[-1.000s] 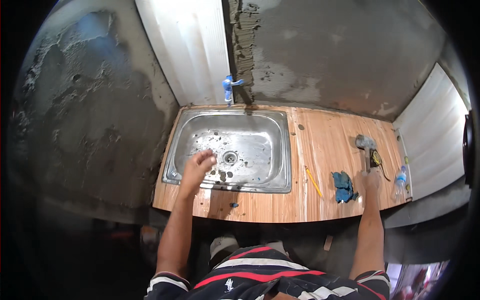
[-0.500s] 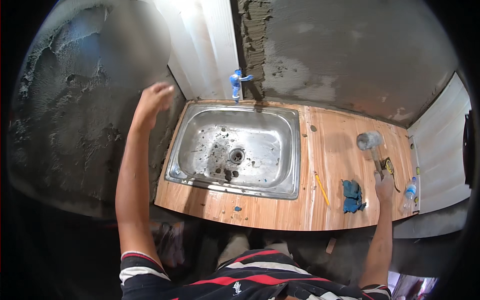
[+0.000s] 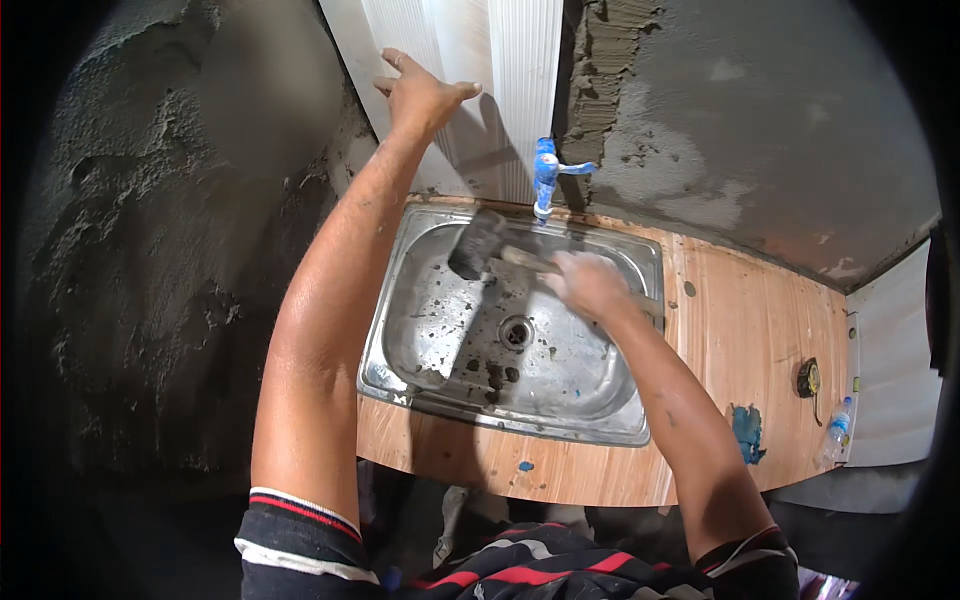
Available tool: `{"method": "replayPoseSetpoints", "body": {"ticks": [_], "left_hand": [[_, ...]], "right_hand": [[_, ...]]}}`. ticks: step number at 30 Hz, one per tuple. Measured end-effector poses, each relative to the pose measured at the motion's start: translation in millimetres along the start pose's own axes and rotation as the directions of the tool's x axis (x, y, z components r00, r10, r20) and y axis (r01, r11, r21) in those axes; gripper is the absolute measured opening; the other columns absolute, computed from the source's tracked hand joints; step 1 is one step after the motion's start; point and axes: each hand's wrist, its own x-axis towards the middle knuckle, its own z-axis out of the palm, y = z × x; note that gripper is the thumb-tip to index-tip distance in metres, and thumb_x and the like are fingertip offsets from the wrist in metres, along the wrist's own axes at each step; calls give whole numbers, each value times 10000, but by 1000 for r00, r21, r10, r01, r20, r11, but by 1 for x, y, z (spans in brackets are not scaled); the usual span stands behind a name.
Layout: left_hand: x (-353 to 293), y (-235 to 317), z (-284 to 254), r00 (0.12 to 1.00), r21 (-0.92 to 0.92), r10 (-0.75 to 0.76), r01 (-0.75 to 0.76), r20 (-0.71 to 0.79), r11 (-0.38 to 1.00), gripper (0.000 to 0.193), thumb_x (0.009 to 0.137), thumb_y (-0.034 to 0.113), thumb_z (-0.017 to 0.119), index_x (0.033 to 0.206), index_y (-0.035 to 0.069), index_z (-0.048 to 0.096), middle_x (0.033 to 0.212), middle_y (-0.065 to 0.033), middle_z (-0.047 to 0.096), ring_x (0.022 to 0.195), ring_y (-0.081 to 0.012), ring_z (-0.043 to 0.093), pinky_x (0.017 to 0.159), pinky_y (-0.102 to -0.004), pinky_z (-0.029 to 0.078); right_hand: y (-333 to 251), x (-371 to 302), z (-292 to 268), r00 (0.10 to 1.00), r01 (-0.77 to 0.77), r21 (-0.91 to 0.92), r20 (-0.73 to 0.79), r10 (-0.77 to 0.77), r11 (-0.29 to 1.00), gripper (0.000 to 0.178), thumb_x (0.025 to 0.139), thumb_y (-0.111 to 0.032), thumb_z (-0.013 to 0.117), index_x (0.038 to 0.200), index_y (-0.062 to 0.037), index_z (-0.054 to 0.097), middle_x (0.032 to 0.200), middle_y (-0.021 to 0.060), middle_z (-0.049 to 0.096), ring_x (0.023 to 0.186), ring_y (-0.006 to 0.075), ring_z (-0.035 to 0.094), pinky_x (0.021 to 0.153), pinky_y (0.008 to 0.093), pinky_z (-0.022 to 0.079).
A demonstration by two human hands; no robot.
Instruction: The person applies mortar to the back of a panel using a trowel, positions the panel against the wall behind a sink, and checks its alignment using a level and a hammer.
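On the left, your left hand (image 3: 425, 100) is spread wide, fingers and thumb well apart, gripping nothing; it is up at the tall white ribbed panel (image 3: 522, 100), though you cannot tell from this angle whether the fingertips press on it. Right of that, the mallet with a dark grey, blocky head and pale wooden handle (image 3: 478, 245) is over the upper part of the rectangular stainless-steel sink (image 3: 655, 375), its head smeared by blur. Just beyond the sink's far rim stands the blue-and-white tap (image 3: 545, 170). Your right hand (image 3: 590, 285) is closed round the mallet's handle, with the handle's end showing past your wrist.

The step in hand looks like bringing the mallet toward the panel, your left hand set to steady or feel it. The next move would call for a firm right-hand hold, a controlled swing clear of the tap, and left fingers out of the mallet's path.

Farther right, the black-and-yellow tape measure (image 3: 808, 378) lies on the wood-patterned countertop (image 3: 740, 330), well apart from both hands.
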Motion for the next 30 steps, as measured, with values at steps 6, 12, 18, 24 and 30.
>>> {"method": "replayPoseSetpoints", "body": {"ticks": [6,12,18,24,30], "left_hand": [[4,-29,-13,989,201,104,-80,-110,976,1416,733,392,922,1556,-118,-112,1434,-628,30,1153,-634,581,998,-465,557],[5,-22,-4,978,293,166,-122,-130,948,1413,754,461,894,1540,-149,-109,1396,-649,70,1070,-615,630,834,-458,627],[4,-27,-3,983,301,141,-99,-119,948,1381,755,491,880,1566,-128,-51,1423,-633,65,1091,-603,631,823,-475,625],[1,-30,2,978,305,136,-82,-160,949,1350,771,478,872,1572,-121,-34,1485,-578,77,1173,-627,573,893,-493,603],[-12,-20,10,977,301,159,-111,-140,947,1339,767,455,885,1570,-121,-18,1491,-569,39,1258,-641,498,948,-503,583]], "right_hand": [[-49,86,21,992,117,32,38,-118,993,427,1006,-430,589,1197,-52,647,1171,212,700,1144,395,663,980,543,521],[-40,131,27,996,84,-42,9,-84,996,435,1018,-436,583,1250,-71,633,1210,220,682,1140,422,664,934,542,554],[-43,122,25,989,133,-19,67,-132,991,421,1013,-438,591,1213,-70,634,1170,218,692,1098,420,677,922,527,552],[-20,98,22,996,83,22,-19,-82,996,434,1025,-451,547,1239,-81,622,1173,238,694,1105,429,671,992,541,507],[5,83,24,997,78,25,-5,-78,997,535,996,-489,559,1306,-59,632,1143,247,708,1088,430,670,969,532,509]]}}
